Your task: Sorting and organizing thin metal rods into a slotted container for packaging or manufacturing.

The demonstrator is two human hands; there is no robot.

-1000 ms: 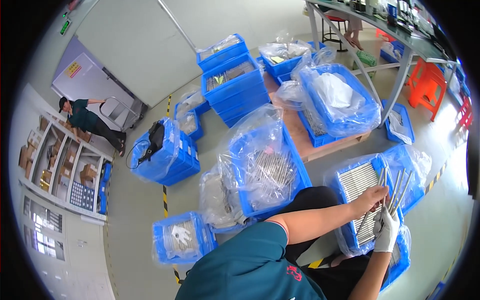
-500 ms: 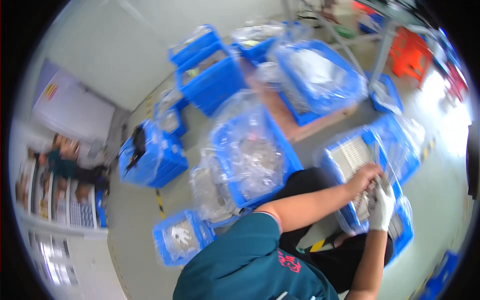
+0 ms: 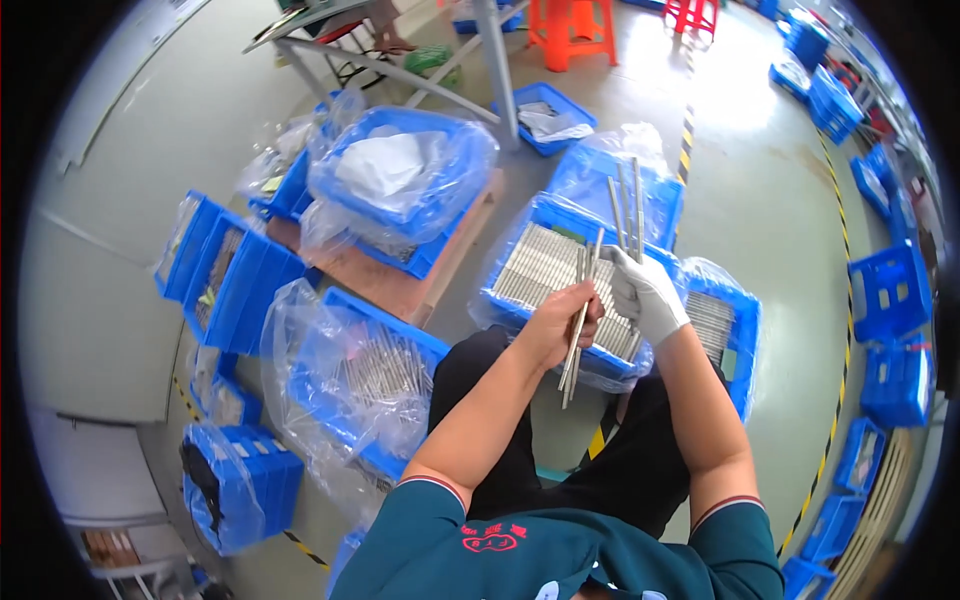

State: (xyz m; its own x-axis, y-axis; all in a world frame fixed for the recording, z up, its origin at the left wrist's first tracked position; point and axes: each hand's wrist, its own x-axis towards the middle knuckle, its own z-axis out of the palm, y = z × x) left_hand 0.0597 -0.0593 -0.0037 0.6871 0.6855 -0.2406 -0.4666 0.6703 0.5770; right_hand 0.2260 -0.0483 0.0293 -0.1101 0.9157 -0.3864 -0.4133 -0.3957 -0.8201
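My bare left hand (image 3: 556,322) grips a few thin metal rods (image 3: 577,330) that slant downward past my fingers. My right hand (image 3: 643,291), in a white glove, holds a few more metal rods (image 3: 630,208) that stick up and away from me. Both hands hover over a blue crate (image 3: 520,310) lined with clear plastic and filled with rows of the same silvery rods (image 3: 545,268). I sit with dark trousers, the crate just ahead of my knees.
Another plastic-lined blue crate of rods (image 3: 372,377) is at my left, a third (image 3: 722,330) at my right. A wooden pallet (image 3: 400,290) carries bagged blue crates (image 3: 400,180). Stacked empty blue crates (image 3: 885,300) line the right. Table legs (image 3: 490,60) and orange stools (image 3: 570,25) stand beyond.
The view has swung to the right, so the crate of rods is now centred. Both hands have lifted rods clear of the crate; the left hand's rods now slant downward.
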